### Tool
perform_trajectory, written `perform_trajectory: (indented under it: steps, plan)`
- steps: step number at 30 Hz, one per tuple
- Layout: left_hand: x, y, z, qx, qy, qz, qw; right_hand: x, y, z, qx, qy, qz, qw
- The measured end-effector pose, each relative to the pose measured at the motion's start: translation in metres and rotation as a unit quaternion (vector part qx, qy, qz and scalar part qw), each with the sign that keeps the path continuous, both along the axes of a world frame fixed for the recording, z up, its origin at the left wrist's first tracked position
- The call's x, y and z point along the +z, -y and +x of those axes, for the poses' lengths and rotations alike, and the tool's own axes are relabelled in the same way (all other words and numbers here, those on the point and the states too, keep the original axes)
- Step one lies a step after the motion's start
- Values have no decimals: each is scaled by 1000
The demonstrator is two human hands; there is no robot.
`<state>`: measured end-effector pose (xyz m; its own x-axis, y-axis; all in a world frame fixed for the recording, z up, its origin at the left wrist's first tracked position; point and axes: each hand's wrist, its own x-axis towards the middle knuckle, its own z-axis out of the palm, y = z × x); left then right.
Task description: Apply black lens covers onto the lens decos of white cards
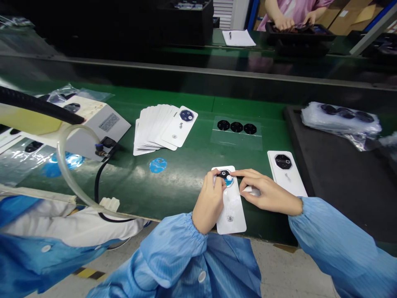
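A white phone back cover (231, 211) lies at the near edge of the green bench. My left hand (210, 201) rests curled on its left side, thumb and fingertips pressing a black lens piece (223, 174) onto the round blue camera spot. My right hand (266, 191) lies on the cover's right edge, its index finger stretched to touch the same lens piece, the other fingers curled round something small and white. Both arms wear blue sleeves.
A second white cover with a black lens (285, 170) lies to the right. A fanned stack of covers (161, 127), a clear strip of three black lenses (236, 127), a blue sticker (158, 165), a grey device with hoses (93, 124) and bagged parts (341, 118) surround them. Another person works across the conveyor (291, 16).
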<state>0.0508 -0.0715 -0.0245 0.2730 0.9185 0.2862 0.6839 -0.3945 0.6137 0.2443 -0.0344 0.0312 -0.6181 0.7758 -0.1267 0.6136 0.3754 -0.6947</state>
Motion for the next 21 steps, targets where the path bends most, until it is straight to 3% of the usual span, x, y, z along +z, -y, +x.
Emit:
perform_trajectory:
  steps: [8,12,16,21]
  plan:
    - [0,-5,-8,-21,-41,27,999,-1,-2,0,24,17,34,999]
    - [2,-12,-14,-48,-67,53,995,1,-6,0,7,-14,16,1000]
    - [2,-19,-21,-76,-108,91,987,3,-16,-1,35,-56,-28,997]
    - [8,-21,-28,-96,-176,152,968,8,-22,-7,61,17,-48,997]
